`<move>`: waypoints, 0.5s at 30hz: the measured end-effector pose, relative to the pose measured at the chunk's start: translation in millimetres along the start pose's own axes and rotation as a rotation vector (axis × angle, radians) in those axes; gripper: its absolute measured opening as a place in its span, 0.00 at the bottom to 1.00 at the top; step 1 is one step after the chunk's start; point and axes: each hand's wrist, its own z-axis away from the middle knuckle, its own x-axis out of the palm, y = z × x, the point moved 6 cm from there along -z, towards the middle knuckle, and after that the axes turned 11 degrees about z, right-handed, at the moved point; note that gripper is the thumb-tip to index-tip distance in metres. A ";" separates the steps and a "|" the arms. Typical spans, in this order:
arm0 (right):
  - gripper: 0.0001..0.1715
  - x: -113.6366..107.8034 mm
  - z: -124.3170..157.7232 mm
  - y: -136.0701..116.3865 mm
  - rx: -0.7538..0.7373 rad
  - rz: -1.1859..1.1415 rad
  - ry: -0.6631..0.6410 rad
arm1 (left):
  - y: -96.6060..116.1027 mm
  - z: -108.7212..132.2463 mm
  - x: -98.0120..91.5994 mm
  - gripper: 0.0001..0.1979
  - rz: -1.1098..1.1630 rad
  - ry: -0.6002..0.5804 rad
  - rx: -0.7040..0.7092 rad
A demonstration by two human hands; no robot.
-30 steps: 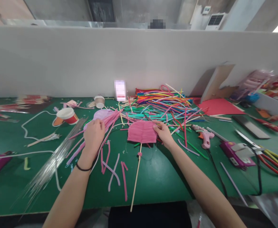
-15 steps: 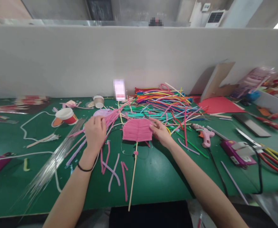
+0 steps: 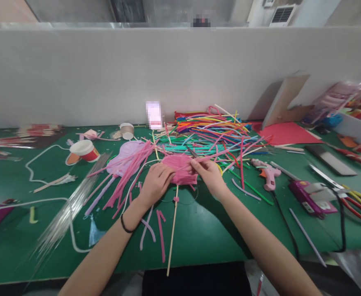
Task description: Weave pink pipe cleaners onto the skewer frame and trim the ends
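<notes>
A pink leaf-shaped panel of pipe cleaners (image 3: 185,177) lies before me, on top of a thin wooden stick (image 3: 172,234) with a small pink knot and a fine wire loop. My left hand (image 3: 158,183) is closed at the panel's left side, pinching one end of a loose pink pipe cleaner (image 3: 209,156). That strand crosses the panel to my right hand (image 3: 210,176), whose thumb and fingers close on it. A dark pointed blade (image 3: 192,151) shows just beyond the right fingertips, with a yellow loop past the hand; whether the right hand holds it is unclear.
Left are a lilac pipe-cleaner panel (image 3: 126,158), pink pipe cleaners (image 3: 131,176), a paper cup (image 3: 86,150) and wires (image 3: 75,205). Behind lies a colourful pipe-cleaner pile (image 3: 208,127). A pink glue gun (image 3: 269,174), its cord and large scissors (image 3: 327,176) lie right.
My left hand has come from the pink bundle on the left to the panel, bringing a pink pipe cleaner. The lilac panel is now uncovered. The right hand has barely moved.
</notes>
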 end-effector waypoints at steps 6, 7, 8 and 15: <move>0.19 -69.8 14.9 -17.0 -0.086 0.004 0.371 | -20.9 -1.3 -15.1 0.11 -0.012 -0.001 -0.143; 0.18 -80.3 23.5 -20.7 -0.102 0.010 0.423 | -25.5 -2.4 -18.8 0.12 -0.005 -0.021 -0.158; 0.17 -89.3 33.4 -23.8 -0.112 0.017 0.471 | -29.4 -3.6 -22.2 0.12 0.008 -0.048 -0.169; 0.15 -105.9 87.9 -14.3 -0.034 0.077 0.579 | -32.3 6.2 -34.5 0.15 -0.011 -0.223 -0.271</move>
